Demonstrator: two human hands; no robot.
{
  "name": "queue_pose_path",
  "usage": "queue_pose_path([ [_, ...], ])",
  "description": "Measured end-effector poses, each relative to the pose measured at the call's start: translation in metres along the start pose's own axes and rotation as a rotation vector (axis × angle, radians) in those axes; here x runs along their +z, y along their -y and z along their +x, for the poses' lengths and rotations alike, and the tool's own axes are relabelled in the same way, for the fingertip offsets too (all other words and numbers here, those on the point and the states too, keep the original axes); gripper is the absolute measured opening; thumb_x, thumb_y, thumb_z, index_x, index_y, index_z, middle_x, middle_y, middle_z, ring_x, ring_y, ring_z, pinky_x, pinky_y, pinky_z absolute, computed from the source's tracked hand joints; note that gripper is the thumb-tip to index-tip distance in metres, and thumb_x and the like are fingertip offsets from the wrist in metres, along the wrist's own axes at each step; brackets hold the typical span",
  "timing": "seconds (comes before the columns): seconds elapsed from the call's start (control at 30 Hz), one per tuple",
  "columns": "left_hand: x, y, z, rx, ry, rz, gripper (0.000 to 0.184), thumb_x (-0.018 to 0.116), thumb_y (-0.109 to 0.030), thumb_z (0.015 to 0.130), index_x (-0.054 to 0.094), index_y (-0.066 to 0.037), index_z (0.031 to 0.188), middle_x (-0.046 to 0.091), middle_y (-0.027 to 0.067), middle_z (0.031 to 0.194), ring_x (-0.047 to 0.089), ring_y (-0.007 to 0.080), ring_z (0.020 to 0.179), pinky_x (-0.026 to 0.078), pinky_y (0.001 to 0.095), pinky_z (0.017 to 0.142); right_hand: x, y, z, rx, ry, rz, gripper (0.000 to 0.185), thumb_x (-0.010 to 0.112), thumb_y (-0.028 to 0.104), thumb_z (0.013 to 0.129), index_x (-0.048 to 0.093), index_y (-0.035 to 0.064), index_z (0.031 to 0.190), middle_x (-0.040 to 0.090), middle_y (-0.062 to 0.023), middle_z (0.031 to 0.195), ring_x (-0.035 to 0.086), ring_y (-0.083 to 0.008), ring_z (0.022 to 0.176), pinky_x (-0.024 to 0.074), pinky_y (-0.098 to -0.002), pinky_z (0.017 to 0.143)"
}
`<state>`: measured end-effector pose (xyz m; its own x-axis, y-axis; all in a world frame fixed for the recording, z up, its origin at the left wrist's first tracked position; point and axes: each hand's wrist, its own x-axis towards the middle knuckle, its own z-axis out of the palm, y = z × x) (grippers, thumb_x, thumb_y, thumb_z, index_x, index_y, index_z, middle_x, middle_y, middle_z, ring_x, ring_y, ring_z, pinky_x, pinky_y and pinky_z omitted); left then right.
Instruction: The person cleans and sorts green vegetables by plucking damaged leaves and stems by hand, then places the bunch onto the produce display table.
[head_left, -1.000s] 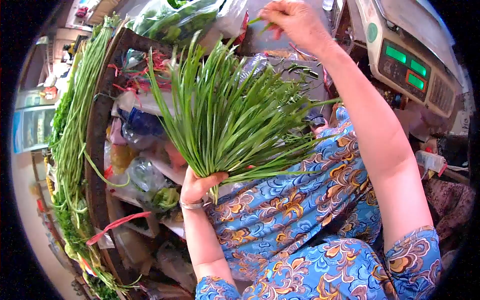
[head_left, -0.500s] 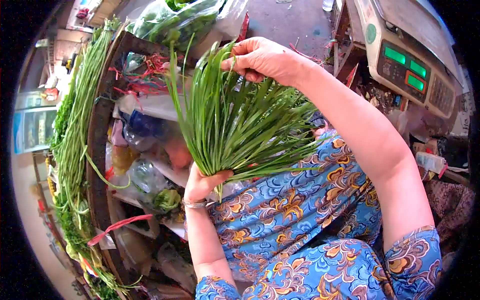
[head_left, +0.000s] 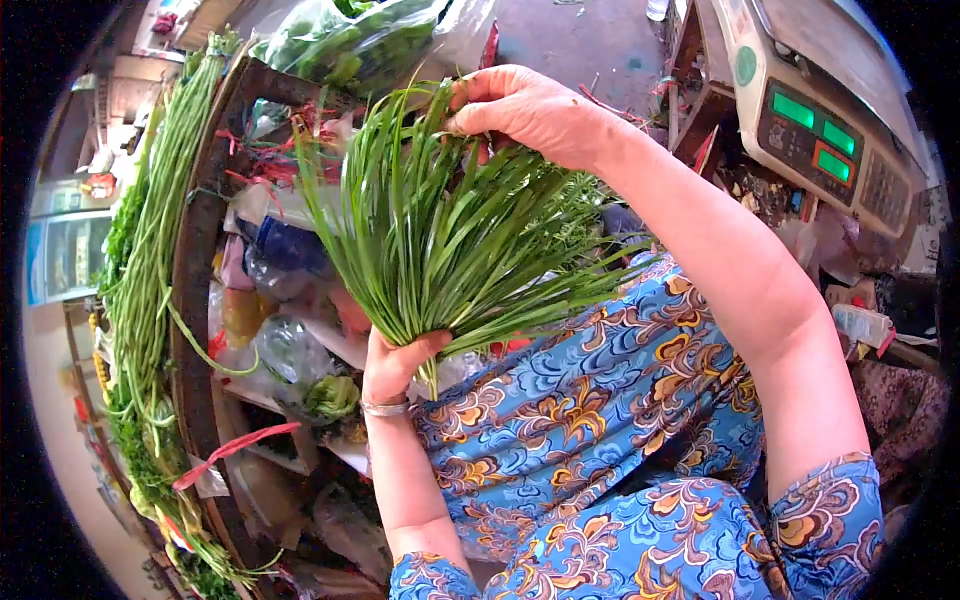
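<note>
A fanned bunch of garlic chives spreads in front of my blue patterned clothing. My left hand, with a bracelet at its wrist, is closed round the stem ends at the bottom of the bunch. At the top, my right hand has its thumb and fingers pinched on some of the leaf tips. The leaves fan out to the left and to the right between both hands, and part of the right fingers is hidden behind them.
Long green beans lie along a ledge at left, with a red tie near it. Plastic bags and red strings sit behind the chives. A digital scale stands at upper right; bagged greens are at top.
The chives have spread wider, with leaves reaching further left. My left hand has shifted slightly up and left. The right hand stays near the tips, its fingers a little more bent.
</note>
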<state>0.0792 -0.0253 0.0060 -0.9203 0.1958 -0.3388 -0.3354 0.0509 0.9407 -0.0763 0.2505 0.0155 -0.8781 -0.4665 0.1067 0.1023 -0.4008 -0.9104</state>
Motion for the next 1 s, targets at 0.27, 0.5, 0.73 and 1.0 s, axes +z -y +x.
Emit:
queue_pose_path([
  [0.27,-0.004,0.004,0.001,0.015,0.029,0.000,0.043,0.072,0.009,0.071,0.060,0.002,0.112,0.065,0.0057,0.106,0.060,0.0159,0.095,0.047,0.0299,0.087,0.005,0.012,-0.007,0.011,0.121,-0.128,0.020,0.066,0.019,0.086,0.067,0.0081,0.102,0.063,0.0070,0.083,0.054,-0.0009,0.071,0.0429,-0.0180,0.063],
  [0.5,-0.003,0.004,0.000,-0.001,0.016,0.007,0.042,0.070,0.010,0.071,0.060,0.002,0.112,0.065,0.0063,0.106,0.061,0.0163,0.095,0.048,0.0302,0.087,0.002,0.006,-0.004,-0.016,-0.015,-0.076,0.019,0.068,0.022,0.085,0.069,0.0070,0.096,0.065,0.0027,0.081,0.055,-0.0053,0.068,0.0434,-0.0204,0.061],
  [0.73,-0.001,0.003,0.001,0.021,0.037,0.026,0.042,0.070,0.010,0.071,0.060,0.002,0.112,0.065,0.0064,0.106,0.061,0.0160,0.095,0.048,0.0303,0.086,-0.002,-0.001,0.006,0.012,-0.198,-0.087,0.014,0.069,0.020,0.086,0.066,0.0076,0.092,0.067,0.0007,0.087,0.053,-0.0035,0.065,0.0397,-0.0185,0.054],
  [1.0,0.003,0.000,-0.001,0.028,0.044,0.029,0.042,0.069,0.012,0.071,0.061,0.002,0.111,0.065,0.0058,0.106,0.061,0.0157,0.094,0.049,0.0297,0.085,-0.002,0.006,0.004,0.075,-0.314,0.033,0.017,0.068,0.019,0.085,0.066,0.0053,0.095,0.058,0.0044,0.074,0.049,-0.0027,0.061,0.0348,-0.0189,0.046],
])
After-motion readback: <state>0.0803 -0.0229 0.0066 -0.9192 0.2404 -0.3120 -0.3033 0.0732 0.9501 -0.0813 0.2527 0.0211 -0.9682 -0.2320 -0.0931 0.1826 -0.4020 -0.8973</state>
